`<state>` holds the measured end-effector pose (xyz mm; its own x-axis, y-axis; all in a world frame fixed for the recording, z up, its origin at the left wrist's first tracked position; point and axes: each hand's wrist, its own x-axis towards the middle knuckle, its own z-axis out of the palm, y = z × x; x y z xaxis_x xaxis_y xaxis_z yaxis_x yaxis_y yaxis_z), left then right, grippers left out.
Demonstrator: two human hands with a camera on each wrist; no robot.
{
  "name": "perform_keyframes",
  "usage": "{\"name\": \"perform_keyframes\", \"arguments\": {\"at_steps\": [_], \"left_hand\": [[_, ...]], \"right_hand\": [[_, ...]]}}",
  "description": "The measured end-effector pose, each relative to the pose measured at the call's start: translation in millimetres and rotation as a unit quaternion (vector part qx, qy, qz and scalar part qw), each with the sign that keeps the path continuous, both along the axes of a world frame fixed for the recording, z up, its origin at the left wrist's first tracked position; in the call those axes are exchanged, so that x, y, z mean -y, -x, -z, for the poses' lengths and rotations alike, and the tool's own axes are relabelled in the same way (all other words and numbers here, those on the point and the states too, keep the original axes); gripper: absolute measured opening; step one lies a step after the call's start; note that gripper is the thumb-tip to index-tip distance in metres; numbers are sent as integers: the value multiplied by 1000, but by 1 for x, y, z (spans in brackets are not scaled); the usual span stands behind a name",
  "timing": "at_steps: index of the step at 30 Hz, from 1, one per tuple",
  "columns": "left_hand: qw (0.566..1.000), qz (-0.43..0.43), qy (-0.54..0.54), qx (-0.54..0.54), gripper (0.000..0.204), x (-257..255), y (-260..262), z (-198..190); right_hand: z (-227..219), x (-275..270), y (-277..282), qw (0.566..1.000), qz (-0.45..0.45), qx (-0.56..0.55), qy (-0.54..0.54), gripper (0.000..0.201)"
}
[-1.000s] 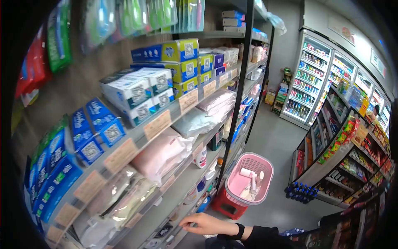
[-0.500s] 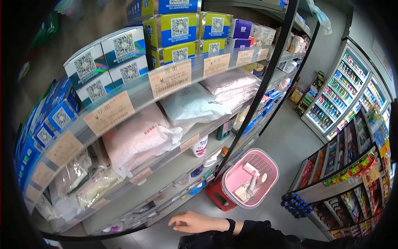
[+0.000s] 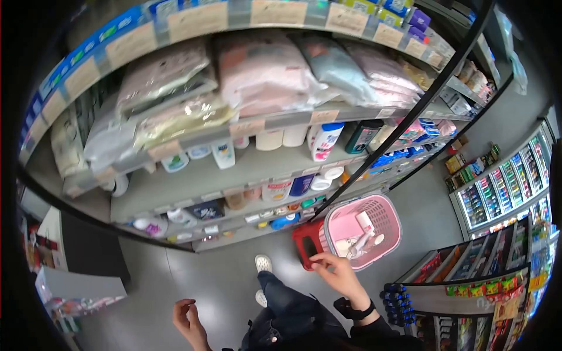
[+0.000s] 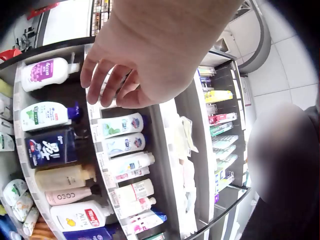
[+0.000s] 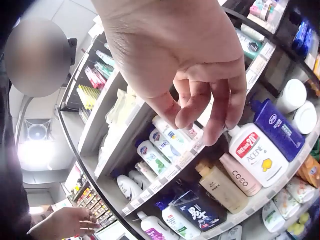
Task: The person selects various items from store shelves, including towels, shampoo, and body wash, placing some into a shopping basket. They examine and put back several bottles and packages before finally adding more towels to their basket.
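Observation:
In the head view my left hand (image 3: 189, 323) hangs over the floor, its fingers loosely bent and holding nothing. My right hand (image 3: 339, 276), with a black band at the wrist, hovers near the front of a pink shopping basket (image 3: 391, 237). Its fingers are relaxed, with nothing between them. White and pale items, including a white tube-like container (image 3: 364, 220), lie inside the basket. A red plastic stool (image 3: 304, 241) stands under and beside it. The wrist views show the left hand (image 4: 145, 60) and right hand (image 5: 185, 70) in front of shelved bottles.
A shelf rack holds bagged soft goods (image 3: 263, 73) above, and lower down bottles such as a blue-capped white one (image 3: 326, 140). Snack shelves (image 3: 486, 292) and dark blue-capped bottles (image 3: 398, 304) stand at right, with a drinks fridge (image 3: 503, 181) behind. A counter (image 3: 82, 251) is at left.
The head view has tilted down and turned, bringing lower shelves, the floor and my legs into sight. My left hand has come into view, and my right hand now appears farther right, nearer the basket.

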<state>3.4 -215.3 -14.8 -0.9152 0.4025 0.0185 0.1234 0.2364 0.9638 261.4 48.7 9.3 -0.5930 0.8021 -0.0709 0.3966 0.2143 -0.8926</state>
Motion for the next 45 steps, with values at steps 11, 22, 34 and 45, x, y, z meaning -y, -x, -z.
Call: {"name": "perform_keyframes", "arguments": {"at_steps": [11,22,34,45], "left_hand": [[1000,-9,-11,20,8,29,-47,1],[999,-32,21,24,5,-19,-105,8],[997,-42,26,51,5,-175,-266,31],[991,-75,37,106,8,-176,-351,30]], "right_hand": [[-3,19,-53,999,37,30,6,18],[22,-39,-92,999,-33,-4,27,18],[174,-239,-283,968,23,250,-28,22],[344,-250,-220,906,-293,295,84,33]]}}
